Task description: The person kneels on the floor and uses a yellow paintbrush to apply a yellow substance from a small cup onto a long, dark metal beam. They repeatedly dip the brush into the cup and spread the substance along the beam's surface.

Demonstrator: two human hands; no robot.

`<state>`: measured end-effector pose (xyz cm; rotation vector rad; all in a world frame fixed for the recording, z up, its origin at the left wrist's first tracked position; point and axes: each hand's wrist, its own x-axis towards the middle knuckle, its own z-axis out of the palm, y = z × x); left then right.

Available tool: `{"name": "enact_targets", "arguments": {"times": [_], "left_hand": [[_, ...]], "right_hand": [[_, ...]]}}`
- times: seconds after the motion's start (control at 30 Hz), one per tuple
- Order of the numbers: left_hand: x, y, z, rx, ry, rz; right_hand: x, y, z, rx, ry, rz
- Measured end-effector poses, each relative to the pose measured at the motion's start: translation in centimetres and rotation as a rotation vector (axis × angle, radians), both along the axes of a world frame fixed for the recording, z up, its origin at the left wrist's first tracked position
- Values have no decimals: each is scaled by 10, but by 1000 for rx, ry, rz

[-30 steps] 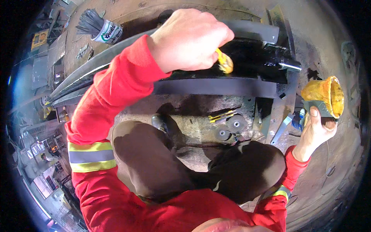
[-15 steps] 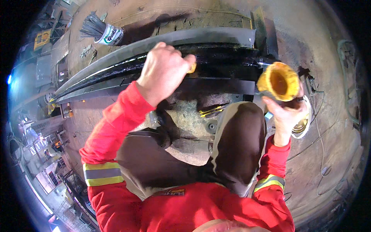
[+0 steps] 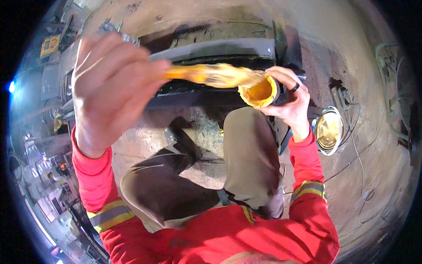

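Observation:
My left hand (image 3: 110,88), large and blurred, is closed round the handle of a yellow-smeared paintbrush (image 3: 211,75). The brush lies almost level, its bristle end at the mouth of a yellow-coated cup (image 3: 257,104). My right hand (image 3: 292,103) grips that cup from the right side, its opening tilted toward me. Amber-yellow liquid or coating shows inside. Behind the brush and cup runs a long steel beam (image 3: 215,48), grey along its far flange and black inside. My left hand hides its left part.
A round can with a gold-coloured top (image 3: 329,130) stands on the floor at the right, beside cables (image 3: 358,154). My bent knees (image 3: 248,141) are just below the cup. A bucket of rods at the far left is mostly behind my left hand. Workshop gear (image 3: 50,46) lines the left.
My left hand has lifted from the beam and come closer, bringing the brush to the cup. My right hand has moved the cup left and slightly up.

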<state>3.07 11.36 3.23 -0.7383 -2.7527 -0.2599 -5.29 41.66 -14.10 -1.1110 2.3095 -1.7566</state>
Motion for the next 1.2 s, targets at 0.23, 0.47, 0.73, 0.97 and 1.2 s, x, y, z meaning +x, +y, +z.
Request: {"name": "enact_targets", "arguments": {"times": [0.23, 0.47, 0.73, 0.97, 1.2], "left_hand": [[1, 51, -18, -219, 57, -139], [-11, 34, -60, 61, -79, -131], [35, -10, -106, 773, -575, 342], [61, 4, -141, 1119, -558, 428], [65, -2, -126, 1373, -425, 516]], "right_hand": [[3, -32, 12, -18, 58, 145], [14, -31, 15, 118, 37, 147], [17, -31, 4, 72, 58, 66], [17, -33, 2, 108, 47, 13], [19, -27, -5, 220, -35, -75]]}}
